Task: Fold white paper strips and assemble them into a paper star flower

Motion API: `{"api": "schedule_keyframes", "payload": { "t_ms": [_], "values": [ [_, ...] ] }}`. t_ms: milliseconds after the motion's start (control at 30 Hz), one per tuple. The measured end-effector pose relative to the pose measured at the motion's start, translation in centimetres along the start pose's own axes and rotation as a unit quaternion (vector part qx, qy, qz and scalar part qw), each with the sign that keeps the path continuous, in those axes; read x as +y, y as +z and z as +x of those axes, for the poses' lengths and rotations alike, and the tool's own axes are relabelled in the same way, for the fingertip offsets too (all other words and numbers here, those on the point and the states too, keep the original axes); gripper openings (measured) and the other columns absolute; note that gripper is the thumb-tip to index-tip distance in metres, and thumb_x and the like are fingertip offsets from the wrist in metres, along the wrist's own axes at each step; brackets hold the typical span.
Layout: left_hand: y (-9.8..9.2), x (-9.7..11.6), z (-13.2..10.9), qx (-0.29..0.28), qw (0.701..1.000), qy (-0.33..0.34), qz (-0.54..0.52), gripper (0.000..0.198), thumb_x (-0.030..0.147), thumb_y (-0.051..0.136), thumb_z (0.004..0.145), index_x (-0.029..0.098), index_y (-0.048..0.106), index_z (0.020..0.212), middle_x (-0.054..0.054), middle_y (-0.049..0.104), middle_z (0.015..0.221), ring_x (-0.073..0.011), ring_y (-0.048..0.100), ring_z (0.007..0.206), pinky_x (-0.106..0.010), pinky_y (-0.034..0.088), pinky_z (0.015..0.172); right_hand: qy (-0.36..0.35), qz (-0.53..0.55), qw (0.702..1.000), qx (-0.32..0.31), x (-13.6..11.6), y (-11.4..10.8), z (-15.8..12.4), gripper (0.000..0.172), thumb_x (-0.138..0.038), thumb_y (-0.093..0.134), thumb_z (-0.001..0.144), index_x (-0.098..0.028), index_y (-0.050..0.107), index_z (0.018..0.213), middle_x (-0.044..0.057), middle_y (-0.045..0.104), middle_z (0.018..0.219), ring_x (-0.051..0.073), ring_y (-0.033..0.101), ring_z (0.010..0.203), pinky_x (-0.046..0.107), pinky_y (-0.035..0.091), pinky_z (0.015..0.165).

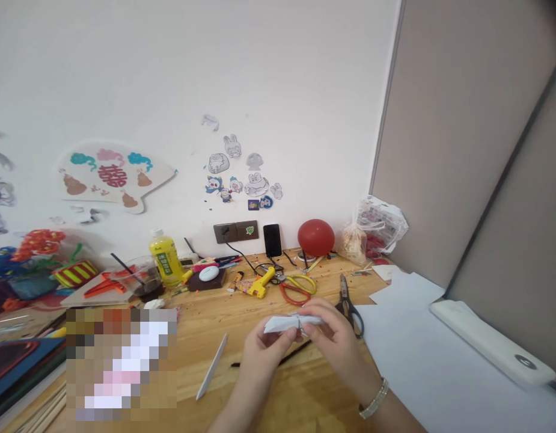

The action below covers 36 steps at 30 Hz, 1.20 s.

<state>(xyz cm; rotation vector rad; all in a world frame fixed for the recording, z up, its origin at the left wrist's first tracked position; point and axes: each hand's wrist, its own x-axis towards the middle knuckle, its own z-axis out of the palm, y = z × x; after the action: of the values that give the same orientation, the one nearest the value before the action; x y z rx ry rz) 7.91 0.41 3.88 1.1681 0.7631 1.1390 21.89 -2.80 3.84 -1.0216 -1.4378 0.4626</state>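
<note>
Pinching a folded white paper (pixel 291 323) between both hands, head view. My left hand (pixel 264 352) closes its grip on the paper's left half, fingers curled under it. My right hand (pixel 336 343), with a metal bracelet (pixel 374 400) at the wrist, closes on the right half, its fingertips at the narrowed middle, where the paper draws in like a waist. The paper is held in the air just above the wooden surface (pixel 214 325), near me, not touching it.

Beneath the hands lies a thin dark stick (pixel 278 362); left of it, a white strip (pixel 212 367). Black scissors (pixel 350 304) lie just behind my right hand, with orange-handled scissors (pixel 296 294) and a yellow glue gun (pixel 262 282) farther back. White sheets (pixel 422 355) cover the surface at right.

Step in hand, as I judge it: gathering the folded paper at its middle. A next move calls for one grip holding the waist tight if the other lets go; slack there could let the folds spring open.
</note>
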Motion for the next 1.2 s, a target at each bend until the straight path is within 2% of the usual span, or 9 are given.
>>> {"api": "schedule_keyframes", "payload": {
  "t_ms": [133,333,433,567,700,800,900,1000,1200],
  "values": [
    [-0.2,0.3,0.2,0.02,1.0,0.002,-0.013,0.029,0.036,0.075,0.054,0.013,0.065,0.069,-0.004,0.068,0.067,-0.0165,0.061,0.064,-0.028,0.049,0.067,0.065,0.042,0.997,-0.026,0.0,0.5,0.2,0.014,-0.03,0.057,0.076,-0.017,0.061,0.076,0.005,0.061,0.079,0.019,0.057,0.08,0.029,0.046,0.073],
    [-0.3,0.4,0.3,0.044,0.998,-0.014,0.047,0.031,0.041,0.072,0.058,0.013,0.065,0.069,0.001,0.06,0.055,-0.0096,0.049,0.049,-0.018,0.037,0.045,0.098,0.031,0.994,-0.044,0.7,2.1,-0.5,0.016,-0.031,0.058,0.075,-0.017,0.056,0.067,0.003,0.06,0.073,0.017,0.056,0.072,0.028,0.046,0.066],
    [-0.2,0.2,0.3,0.006,0.998,-0.021,0.051,0.033,0.044,0.07,0.059,0.014,0.065,0.07,-0.002,0.062,0.063,-0.0124,0.054,0.057,-0.02,0.042,0.051,0.144,0.059,0.987,-0.042,0.9,2.3,-0.5,0.02,-0.037,0.057,0.075,-0.017,0.057,0.076,0.004,0.061,0.073,0.017,0.057,0.068,0.028,0.047,0.062],
    [-0.2,-0.3,0.5,-0.1,0.994,-0.043,0.029,0.05,0.042,0.07,0.058,0.016,0.062,0.1,-0.004,0.063,0.076,-0.0122,0.055,0.057,-0.024,0.045,0.053,0.174,0.075,0.982,-0.01,1.6,2.1,-0.3,0.028,-0.041,0.054,0.076,-0.015,0.057,0.085,0.005,0.061,0.075,0.019,0.058,0.067,0.03,0.048,0.06],
    [-0.5,-0.6,0.8,-0.038,0.991,0.022,0.127,0.042,0.028,0.07,0.059,0.016,0.064,0.099,-0.006,0.065,0.083,-0.0156,0.057,0.067,-0.025,0.045,0.062,0.093,-0.064,0.989,0.097,2.0,1.4,-0.1,0.051,-0.03,0.064,0.068,-0.019,0.047,0.115,0.01,0.056,0.108,0.022,0.056,0.089,0.037,0.047,0.077],
    [-0.7,-0.4,0.8,-0.021,0.98,0.043,0.191,0.026,0.023,0.065,0.062,0.016,0.068,0.087,-0.007,0.067,0.087,-0.0206,0.058,0.081,-0.028,0.044,0.074,-0.003,-0.16,0.986,0.04,1.9,0.8,0.1,0.038,-0.025,0.062,0.072,-0.024,0.055,0.11,0.007,0.054,0.113,0.025,0.049,0.105,0.04,0.04,0.09],
    [-0.6,-0.1,0.8,-0.073,0.98,0.004,0.186,0.024,0.027,0.06,0.067,0.014,0.067,0.086,-0.003,0.064,0.069,-0.0134,0.052,0.056,-0.023,0.04,0.055,-0.03,-0.168,0.985,-0.031,2.0,0.6,0.3,0.017,-0.022,0.054,0.079,-0.024,0.064,0.092,0.007,0.059,0.102,0.023,0.053,0.099,0.037,0.043,0.086],
    [-0.3,0.0,0.6,-0.094,0.982,-0.021,0.164,0.026,0.033,0.057,0.069,0.012,0.065,0.082,0.003,0.054,0.056,-0.0075,0.036,0.042,-0.019,0.03,0.043,-0.023,-0.155,0.987,-0.032,2.4,0.9,0.2,0.016,-0.023,0.053,0.08,-0.023,0.065,0.089,0.007,0.06,0.1,0.022,0.054,0.097,0.036,0.043,0.086],
    [0.1,-0.4,0.3,-0.046,0.987,0.011,0.154,0.017,0.032,0.056,0.069,0.016,0.059,0.064,0.004,0.047,0.048,-0.0106,0.039,0.045,-0.02,0.03,0.046,-0.025,-0.143,0.989,-0.02,3.3,1.6,-0.4,0.019,-0.022,0.049,0.082,-0.023,0.065,0.093,0.007,0.061,0.101,0.021,0.053,0.098,0.036,0.041,0.087]
  ]
}}
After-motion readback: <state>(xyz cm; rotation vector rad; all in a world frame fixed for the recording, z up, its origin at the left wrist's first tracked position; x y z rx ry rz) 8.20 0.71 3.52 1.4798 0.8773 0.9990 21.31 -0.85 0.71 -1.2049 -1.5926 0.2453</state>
